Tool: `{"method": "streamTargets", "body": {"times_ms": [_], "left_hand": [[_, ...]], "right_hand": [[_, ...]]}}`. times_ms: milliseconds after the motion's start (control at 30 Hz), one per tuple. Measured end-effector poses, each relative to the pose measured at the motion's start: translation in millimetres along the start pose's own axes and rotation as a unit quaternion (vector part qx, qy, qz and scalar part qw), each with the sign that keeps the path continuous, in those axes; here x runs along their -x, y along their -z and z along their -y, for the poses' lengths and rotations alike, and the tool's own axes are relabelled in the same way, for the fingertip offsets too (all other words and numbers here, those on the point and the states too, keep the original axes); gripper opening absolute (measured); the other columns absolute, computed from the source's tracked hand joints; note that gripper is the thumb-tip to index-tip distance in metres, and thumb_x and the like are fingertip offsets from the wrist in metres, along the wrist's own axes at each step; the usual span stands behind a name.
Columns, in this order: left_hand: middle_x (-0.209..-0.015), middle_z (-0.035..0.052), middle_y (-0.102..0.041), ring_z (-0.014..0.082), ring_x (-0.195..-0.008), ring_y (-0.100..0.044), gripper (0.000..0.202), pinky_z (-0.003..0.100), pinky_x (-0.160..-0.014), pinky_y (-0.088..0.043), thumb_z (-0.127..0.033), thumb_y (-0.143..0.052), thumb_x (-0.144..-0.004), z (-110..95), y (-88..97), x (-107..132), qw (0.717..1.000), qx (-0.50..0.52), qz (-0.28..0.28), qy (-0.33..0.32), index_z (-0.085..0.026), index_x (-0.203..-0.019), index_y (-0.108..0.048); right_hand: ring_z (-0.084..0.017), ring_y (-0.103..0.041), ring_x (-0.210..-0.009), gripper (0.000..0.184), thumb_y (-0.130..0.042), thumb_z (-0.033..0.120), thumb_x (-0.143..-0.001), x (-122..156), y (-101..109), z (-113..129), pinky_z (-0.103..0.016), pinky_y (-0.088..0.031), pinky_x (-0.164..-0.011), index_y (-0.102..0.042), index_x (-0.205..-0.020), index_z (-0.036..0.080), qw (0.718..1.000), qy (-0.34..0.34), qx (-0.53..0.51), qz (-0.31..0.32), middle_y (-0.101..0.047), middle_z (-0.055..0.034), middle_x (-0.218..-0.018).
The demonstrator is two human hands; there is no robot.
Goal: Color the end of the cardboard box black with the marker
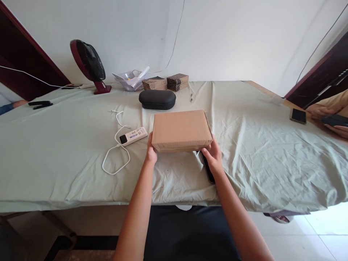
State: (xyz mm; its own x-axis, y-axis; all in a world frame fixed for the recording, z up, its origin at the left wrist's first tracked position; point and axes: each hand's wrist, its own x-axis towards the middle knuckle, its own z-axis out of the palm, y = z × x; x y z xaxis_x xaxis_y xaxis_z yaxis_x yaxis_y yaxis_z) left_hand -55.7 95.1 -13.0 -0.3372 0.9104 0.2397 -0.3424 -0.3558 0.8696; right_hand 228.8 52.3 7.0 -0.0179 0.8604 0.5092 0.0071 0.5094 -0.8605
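While both hands clasp its near corners, a closed cardboard box [181, 130] lies flat on the cloth-covered surface [258, 152].

White walls back the pale green cloth; dark wooden frames stand far left and right. Left hand [151, 152] grips the box's near-left corner, right hand [213, 156] its near-right corner, over a dark phone [208, 170]. The box sits mid-surface near the edge, long axis running left to right, broad top face up. Left of it lie a white remote [133, 136] and white cable [115, 152]; beyond it a black case [157, 99], a fan [89, 63], two small boxes [165, 82]. Far right, another person's hand [330, 116] rests beside a phone [298, 115].
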Motion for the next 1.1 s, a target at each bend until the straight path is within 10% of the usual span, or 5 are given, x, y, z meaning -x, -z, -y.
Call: {"method": "streamTargets", "body": {"times_ms": [300,600,1100], "left_hand": [[-0.142,0.0095,-0.071,0.036,-0.138,-0.062,0.085,0.045,-0.099,-0.058,-0.094,-0.066,-0.07,-16,-6.0,2,0.999,0.038,0.02,0.028,-0.033,-0.129,-0.072],[-0.136,0.0035,-0.071,0.0345,-0.131,-0.063,0.078,0.047,-0.102,-0.055,-0.032,-0.069,-0.057,-36,-8.9,12,0.997,0.033,0.057,0.043,-0.035,-0.136,-0.067],[-0.135,0.0029,-0.073,0.0354,-0.143,-0.056,0.077,0.055,-0.118,-0.046,-0.033,-0.069,-0.06,-36,-7.1,10,0.997,0.026,0.072,0.006,-0.039,-0.137,-0.07]], "right_hand": [[-0.034,-0.04,-0.162,0.073,-0.072,0.058,-0.1,0,-4,9,-0.054,-0.051,-0.124,-0.048,-0.165,0.035,1.0,-0.003,-0.004,-0.009,-0.043,-0.0042,-0.173],[-0.034,-0.035,-0.164,0.073,-0.078,0.055,-0.096,-2,-3,5,-0.057,-0.042,-0.131,-0.053,-0.162,0.036,1.0,-0.001,0.002,-0.025,-0.045,-0.0042,-0.172],[-0.035,-0.042,-0.16,0.062,-0.075,0.047,-0.098,-4,-5,-2,-0.056,-0.048,-0.126,-0.061,-0.157,0.033,0.999,-0.018,-0.018,-0.031,-0.054,-0.0045,-0.166]]}}
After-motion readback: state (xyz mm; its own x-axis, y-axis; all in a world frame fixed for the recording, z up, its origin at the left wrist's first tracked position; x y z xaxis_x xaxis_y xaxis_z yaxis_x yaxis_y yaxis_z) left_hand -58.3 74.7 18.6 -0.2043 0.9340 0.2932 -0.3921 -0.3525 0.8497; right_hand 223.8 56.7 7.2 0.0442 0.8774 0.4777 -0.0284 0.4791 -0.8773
